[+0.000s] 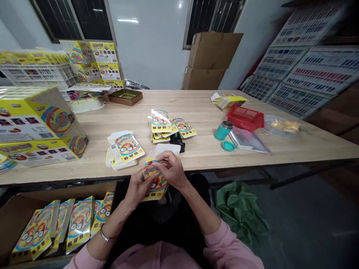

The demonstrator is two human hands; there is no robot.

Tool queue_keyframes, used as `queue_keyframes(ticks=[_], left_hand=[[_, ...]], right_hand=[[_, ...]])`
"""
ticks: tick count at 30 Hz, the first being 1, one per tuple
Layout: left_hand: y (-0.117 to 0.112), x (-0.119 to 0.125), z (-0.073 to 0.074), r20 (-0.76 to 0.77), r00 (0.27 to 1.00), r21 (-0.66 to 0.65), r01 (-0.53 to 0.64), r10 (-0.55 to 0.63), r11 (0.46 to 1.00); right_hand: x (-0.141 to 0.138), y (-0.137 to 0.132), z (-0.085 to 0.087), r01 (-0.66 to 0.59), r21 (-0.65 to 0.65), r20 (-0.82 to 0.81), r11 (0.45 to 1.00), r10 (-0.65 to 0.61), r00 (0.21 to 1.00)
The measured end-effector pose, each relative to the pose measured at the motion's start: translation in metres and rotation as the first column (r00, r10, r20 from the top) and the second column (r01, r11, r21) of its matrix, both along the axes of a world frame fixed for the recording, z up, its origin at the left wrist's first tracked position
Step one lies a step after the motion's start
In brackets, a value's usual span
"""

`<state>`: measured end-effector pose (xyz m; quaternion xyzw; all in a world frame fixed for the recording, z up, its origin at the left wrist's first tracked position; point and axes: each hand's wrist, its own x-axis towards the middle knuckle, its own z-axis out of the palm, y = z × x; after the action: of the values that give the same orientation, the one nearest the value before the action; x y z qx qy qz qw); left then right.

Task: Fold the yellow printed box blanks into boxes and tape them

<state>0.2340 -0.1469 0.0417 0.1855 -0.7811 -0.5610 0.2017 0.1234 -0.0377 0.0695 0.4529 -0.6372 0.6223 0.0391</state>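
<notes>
Both hands hold one yellow printed carton (155, 191) at the table's front edge, above my lap. My left hand (139, 186) grips its left side, thumb across the printed front. My right hand (173, 171) closes on the upper right part, fingers bent near the top, where a white flap stands up. Just beyond lies a loose pile of similar cartons (160, 122), with a black object (177, 141), partly covered, beside it. To the left sits a stack of flat cartons (127, 148).
A cardboard box (56, 191) with several upright cartons stands low at left. Large yellow display boxes (30, 116) rise on the table's left. Rightward are a teal jar (223, 130), its lid (228, 145), a red basket (245, 117) and a plastic tray (280, 125). Green cloth (239, 209) lies below.
</notes>
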Motion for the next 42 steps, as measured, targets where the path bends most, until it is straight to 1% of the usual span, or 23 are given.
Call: queue_keyframes(ticks=[1,2,3,5,6,7,9,10,11,13,15,18,20,22,24,26,28,30,33,35,37,39,42], left_hand=[[0.002,-0.001,0.001,-0.009,1.000,0.048,-0.025,0.025,0.999],[0.003,-0.003,0.001,-0.019,0.998,0.084,-0.050,0.052,0.995],[0.002,-0.005,0.000,-0.029,0.997,0.111,-0.075,0.078,0.991],[-0.002,-0.008,-0.001,-0.047,0.990,0.147,-0.123,0.131,0.981],[-0.004,-0.010,-0.002,-0.058,0.987,0.153,-0.137,0.148,0.979],[-0.006,-0.011,-0.002,-0.074,0.985,0.151,-0.144,0.156,0.978],[-0.008,-0.014,-0.002,-0.103,0.987,0.153,-0.109,0.126,0.982],[-0.008,-0.014,-0.002,-0.113,0.990,0.173,-0.069,0.089,0.983],[-0.007,-0.014,0.000,-0.119,0.992,0.204,-0.016,0.041,0.979],[-0.006,-0.013,0.002,-0.137,0.990,0.272,0.070,-0.033,0.960],[-0.006,-0.013,0.002,-0.187,0.982,0.294,0.077,-0.022,0.953],[-0.010,-0.015,0.001,-0.265,0.964,0.226,0.050,0.013,0.973],[-0.014,-0.021,0.001,-0.297,0.955,0.166,0.069,-0.017,0.984],[-0.019,-0.029,0.005,-0.336,0.940,0.104,0.099,-0.058,0.990],[-0.025,-0.038,0.010,-0.369,0.922,0.019,0.131,-0.115,0.991],[-0.031,-0.047,0.014,-0.362,0.915,-0.060,0.169,-0.179,0.984],[-0.036,-0.056,0.013,-0.338,0.915,-0.094,0.202,-0.222,0.975],[-0.040,-0.064,0.006,-0.328,0.913,-0.094,0.223,-0.241,0.970],[-0.044,-0.072,-0.003,-0.351,0.907,-0.079,0.219,-0.232,0.973],[-0.045,-0.073,-0.003,-0.373,0.906,-0.078,0.184,-0.200,0.980],[-0.046,-0.073,0.001,-0.400,0.905,-0.080,0.121,-0.143,0.989],[-0.046,-0.072,0.007,-0.426,0.901,-0.076,0.051,-0.079,0.996],[-0.046,-0.072,0.014,-0.427,0.903,-0.049,0.018,-0.037,0.999]], right_hand=[[-0.001,0.003,0.001,0.016,-0.015,-0.053,1.000,-0.017,0.998],[-0.002,0.005,0.001,0.067,-0.049,-0.097,0.997,-0.072,0.993],[-0.003,0.008,0.000,0.153,-0.102,-0.117,0.983,-0.164,0.979],[-0.004,0.012,-0.008,0.344,-0.196,-0.057,0.918,-0.361,0.931],[-0.005,0.014,-0.013,0.404,-0.205,0.008,0.891,-0.412,0.911],[-0.005,0.015,-0.019,0.417,-0.184,0.072,0.890,-0.411,0.909],[-0.005,0.015,-0.030,0.329,-0.101,0.156,0.939,-0.311,0.937],[-0.005,0.016,-0.034,0.272,-0.066,0.175,0.960,-0.257,0.950],[-0.005,0.016,-0.037,0.226,-0.039,0.178,0.973,-0.216,0.960],[-0.005,0.018,-0.038,0.176,-0.010,0.167,0.984,-0.172,0.971],[-0.007,0.021,-0.036,0.133,0.004,0.169,0.991,-0.132,0.977],[-0.011,0.026,-0.031,0.078,0.007,0.182,0.997,-0.078,0.980],[-0.016,0.028,-0.025,0.074,0.015,0.155,0.997,-0.076,0.985],[-0.022,0.029,-0.017,0.099,0.023,0.096,0.995,-0.100,0.990],[-0.031,0.030,-0.009,0.137,0.002,0.027,0.991,-0.137,0.990],[-0.041,0.029,-0.004,0.166,-0.022,-0.027,0.986,-0.166,0.986],[-0.051,0.028,-0.006,0.175,-0.023,-0.061,0.984,-0.176,0.982],[-0.059,0.025,-0.016,0.166,-0.019,-0.060,0.986,-0.167,0.984],[-0.067,0.020,-0.035,0.164,-0.069,-0.001,0.984,-0.164,0.986],[-0.068,0.018,-0.041,0.167,-0.086,0.006,0.982,-0.167,0.986],[-0.067,0.019,-0.038,0.151,-0.056,-0.028,0.987,-0.153,0.988],[-0.064,0.021,-0.029,0.142,-0.020,-0.066,0.990,-0.143,0.988],[-0.063,0.023,-0.013,0.175,-0.026,-0.120,0.984,-0.177,0.977]])
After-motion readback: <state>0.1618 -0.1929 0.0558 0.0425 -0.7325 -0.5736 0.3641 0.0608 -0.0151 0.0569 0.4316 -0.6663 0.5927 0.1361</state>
